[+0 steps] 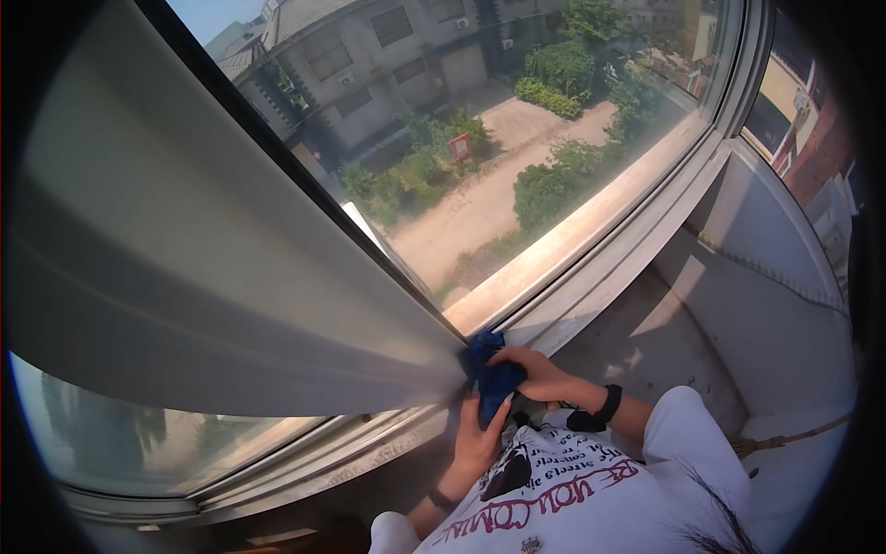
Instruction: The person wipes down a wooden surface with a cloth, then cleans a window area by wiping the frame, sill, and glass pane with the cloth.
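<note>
A dark blue cloth [496, 377] is bunched against the window track [544, 323], at the foot of the pale wall column [277, 277]. My right hand [540, 374] is closed on its right side, fingers curled over the fabric. From below, my left hand [476, 441] grips the lower end, with thumb and fingers around it. Both hands are close together in front of my printed white shirt. The folds hide parts of the fingertips.
Beyond the track stands a large window pane [517, 157]. A second window [111, 434] lies left of the column. At lower right are a white ledge wall [766, 240] and a broom-like stick [794, 438].
</note>
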Available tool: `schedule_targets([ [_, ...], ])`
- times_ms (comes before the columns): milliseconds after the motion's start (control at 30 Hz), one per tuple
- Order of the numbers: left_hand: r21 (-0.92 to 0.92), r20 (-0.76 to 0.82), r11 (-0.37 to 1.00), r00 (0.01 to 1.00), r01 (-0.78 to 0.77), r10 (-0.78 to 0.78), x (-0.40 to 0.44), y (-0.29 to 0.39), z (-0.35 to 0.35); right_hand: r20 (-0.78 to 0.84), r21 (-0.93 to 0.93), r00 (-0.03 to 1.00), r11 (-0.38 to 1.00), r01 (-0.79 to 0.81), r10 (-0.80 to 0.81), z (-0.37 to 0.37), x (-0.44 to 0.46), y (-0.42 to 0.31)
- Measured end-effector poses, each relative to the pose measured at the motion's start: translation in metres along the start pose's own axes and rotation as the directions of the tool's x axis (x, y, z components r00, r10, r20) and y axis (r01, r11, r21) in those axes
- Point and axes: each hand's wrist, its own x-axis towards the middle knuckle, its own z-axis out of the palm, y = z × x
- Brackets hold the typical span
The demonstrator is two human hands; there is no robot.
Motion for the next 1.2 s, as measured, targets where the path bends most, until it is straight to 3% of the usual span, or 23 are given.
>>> schedule_targets([
  [100, 0.001, -0.042, 0.997, 0.997, -0.072, 0.072, 0.023, 0.009, -0.011, 0.024, 0.222, 1.0, 0.975, -0.001, -0.004, -0.005, 0.003, -0.008],
  [133, 0.031, -0.148, 0.991, 0.98, -0.128, 0.131, 0.033, 0.014, -0.017, 0.027, 0.28, 1.0, 0.96, 0.004, -0.012, -0.009, 0.003, -0.017],
  [200, 0.102, -0.337, 0.969, 0.909, -0.225, 0.247, 0.052, 0.031, -0.036, -0.006, 0.268, 0.954, 0.919, 0.291, -0.3, -0.02, 0.014, -0.044],
  [300, 0.105, -0.515, 0.945, 0.796, -0.31, 0.318, 0.079, 0.057, -0.086, -0.069, 0.177, 0.765, 0.747, 0.641, -0.64, -0.035, 0.032, -0.119],
  [367, -0.078, -0.912, 0.889, 0.392, -0.452, 0.119, 0.1, 0.053, -0.075, -0.141, 0.101, 0.585, 0.576, 0.811, -0.799, -0.035, 0.041, -0.157],
  [433, -0.236, -0.97, 0.791, 0.186, -0.565, -0.157, 0.107, 0.045, -0.062, -0.142, 0.083, 0.506, 0.499, 0.863, -0.851, -0.039, 0.045, -0.183],
  [467, -0.266, -0.93, 0.828, 0.357, -0.494, -0.086, 0.1, 0.044, -0.066, -0.148, 0.076, 0.469, 0.462, 0.883, -0.871, -0.04, 0.046, -0.188],
  [533, -0.281, -0.743, 0.898, 0.669, -0.338, 0.019, 0.082, 0.043, -0.072, -0.139, 0.133, 0.514, 0.499, 0.856, -0.846, -0.04, 0.052, -0.175],
  [600, -0.147, -0.577, 0.966, 0.811, -0.214, 0.092, 0.069, 0.04, -0.07, -0.108, 0.224, 0.597, 0.566, 0.793, -0.795, -0.04, 0.057, -0.153],
  [700, 0.214, -0.458, 0.96, 0.849, -0.18, 0.262, 0.045, 0.014, -0.047, -0.029, 0.428, 0.77, 0.688, 0.586, -0.637, -0.031, 0.05, -0.1],
  [767, 0.427, -0.365, 0.862, 0.82, -0.273, 0.441, 0.033, -0.012, -0.026, 0.0, 0.538, 0.861, 0.726, 0.429, -0.509, -0.019, 0.049, -0.05],
  [867, 0.327, -0.241, 0.909, 0.907, -0.259, 0.345, 0.029, -0.018, -0.013, 0.005, 0.631, 0.942, 0.732, 0.257, -0.335, 0.002, 0.045, 0.019],
  [933, 0.358, -0.1, 0.898, 0.946, -0.254, 0.308, 0.023, -0.02, -0.018, 0.02, 0.666, 0.972, 0.728, 0.161, -0.233, 0.008, 0.036, 0.035],
  [1000, 0.402, -0.011, 0.879, 0.959, -0.256, 0.284, 0.023, -0.016, -0.027, -0.068, 0.597, 0.978, 0.777, 0.199, -0.198, 0.016, 0.025, 0.031],
  [1033, 0.39, -0.081, 0.893, 0.957, -0.226, 0.278, 0.025, -0.014, -0.028, -0.112, 0.557, 0.976, 0.801, 0.219, -0.189, 0.016, 0.022, 0.021],
  [1133, 0.372, -0.294, 0.919, 0.922, -0.132, 0.252, 0.035, -0.007, -0.031, -0.125, 0.418, 0.916, 0.817, 0.397, -0.381, 0.001, 0.029, -0.024],
  [1200, 0.405, -0.456, 0.911, 0.848, -0.071, 0.269, 0.051, 0.01, -0.045, -0.167, 0.296, 0.778, 0.721, 0.626, -0.606, -0.011, 0.046, -0.062],
])
